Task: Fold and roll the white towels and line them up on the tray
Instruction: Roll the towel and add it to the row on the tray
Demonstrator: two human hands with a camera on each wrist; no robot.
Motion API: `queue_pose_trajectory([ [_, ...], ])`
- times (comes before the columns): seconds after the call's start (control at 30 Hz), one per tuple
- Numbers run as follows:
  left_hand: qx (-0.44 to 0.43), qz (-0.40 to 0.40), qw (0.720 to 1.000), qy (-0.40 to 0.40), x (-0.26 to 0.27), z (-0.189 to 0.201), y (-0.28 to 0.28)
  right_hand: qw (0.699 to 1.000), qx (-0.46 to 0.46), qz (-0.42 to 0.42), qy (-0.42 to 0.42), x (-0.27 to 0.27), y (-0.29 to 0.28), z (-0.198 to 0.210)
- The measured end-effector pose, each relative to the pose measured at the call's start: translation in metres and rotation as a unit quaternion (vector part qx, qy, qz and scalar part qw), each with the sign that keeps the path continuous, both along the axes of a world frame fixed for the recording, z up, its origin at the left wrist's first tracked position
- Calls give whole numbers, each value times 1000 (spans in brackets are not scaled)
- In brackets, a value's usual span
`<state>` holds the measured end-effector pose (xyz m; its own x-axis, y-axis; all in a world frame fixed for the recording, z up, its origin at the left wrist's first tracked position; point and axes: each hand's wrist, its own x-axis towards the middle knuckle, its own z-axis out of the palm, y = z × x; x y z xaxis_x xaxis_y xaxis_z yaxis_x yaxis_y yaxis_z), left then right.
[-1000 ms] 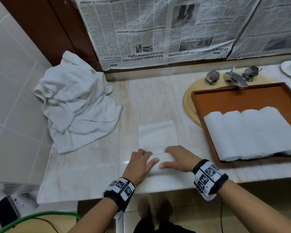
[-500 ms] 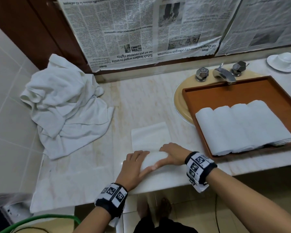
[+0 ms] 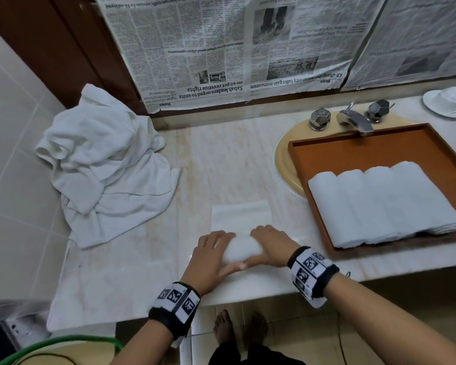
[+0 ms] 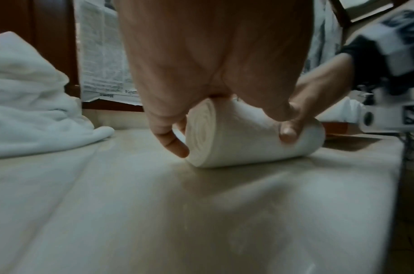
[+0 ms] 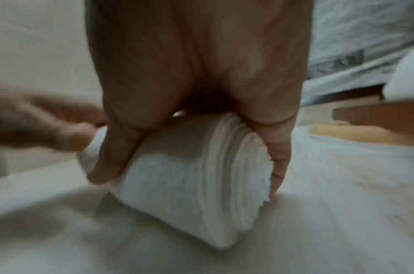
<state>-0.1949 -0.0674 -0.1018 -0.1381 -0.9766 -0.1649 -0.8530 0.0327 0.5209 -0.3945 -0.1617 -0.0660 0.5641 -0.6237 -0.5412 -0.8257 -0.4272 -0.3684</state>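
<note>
A white towel lies on the marble counter, its near end wound into a roll [image 3: 244, 248] and its flat rest [image 3: 241, 216] stretching away from me. My left hand [image 3: 211, 256] grips the roll's left end and my right hand [image 3: 269, 246] its right end, both curled over it. In the left wrist view my fingers [image 4: 173, 142] wrap the spiral end of the roll [image 4: 236, 144]. The right wrist view shows my fingers [image 5: 112, 157] round the roll [image 5: 189, 185]. Several rolled white towels [image 3: 379, 201] lie side by side on the brown tray [image 3: 353, 146].
A heap of loose white towels [image 3: 103, 164] fills the counter's left end against the tiled wall. The tray sits over the sink [image 3: 282, 164], below the faucet [image 3: 354, 121]. A white cup and saucer [image 3: 448, 101] stand far right. Newspaper covers the wall behind.
Both hands have pushed the roll a little away from the counter's front edge. The roll has grown thicker and the flat part beyond it is shorter.
</note>
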Motion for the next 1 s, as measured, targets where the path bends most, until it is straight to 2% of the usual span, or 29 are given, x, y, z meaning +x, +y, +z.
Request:
queue_pose_trajectory([
  [0.07,-18,2,1000,-11,-3,-2,5,999,31,7,17,-1,-6,3],
  [0.1,0,9,1000,-2,-2,-3,5,999,24,12,27,-1,-5,5],
  [0.2,88,31,994,54,1,5,-6,996,-86,-6,21,-5,17,4],
  [0.27,112,24,989,97,2,12,-16,985,-167,-8,27,-7,38,-6],
  [0.33,125,13,984,127,1,17,-23,978,-203,-13,34,-7,47,-16],
  [0.4,123,16,984,127,-2,19,-25,980,-196,-7,30,-6,40,-13],
  [0.53,64,24,998,7,-16,14,-3,995,-94,15,37,-3,8,-1],
  [0.6,44,35,998,2,-20,9,6,998,-51,22,42,-2,0,2],
  [0.67,64,47,997,25,-18,7,5,998,-33,24,53,-3,2,4],
  [0.7,89,49,994,40,-16,9,1,998,-42,20,49,-5,6,4],
  [0.77,136,44,988,58,-9,11,-9,993,-117,12,23,-8,20,0],
  [0.87,178,26,983,41,-1,13,-23,976,-219,13,13,-10,37,-12],
  [0.93,192,21,980,35,-2,17,-25,976,-218,20,23,-6,35,-11],
  [1.0,173,30,984,24,-10,22,-18,984,-172,35,36,-2,21,-7],
])
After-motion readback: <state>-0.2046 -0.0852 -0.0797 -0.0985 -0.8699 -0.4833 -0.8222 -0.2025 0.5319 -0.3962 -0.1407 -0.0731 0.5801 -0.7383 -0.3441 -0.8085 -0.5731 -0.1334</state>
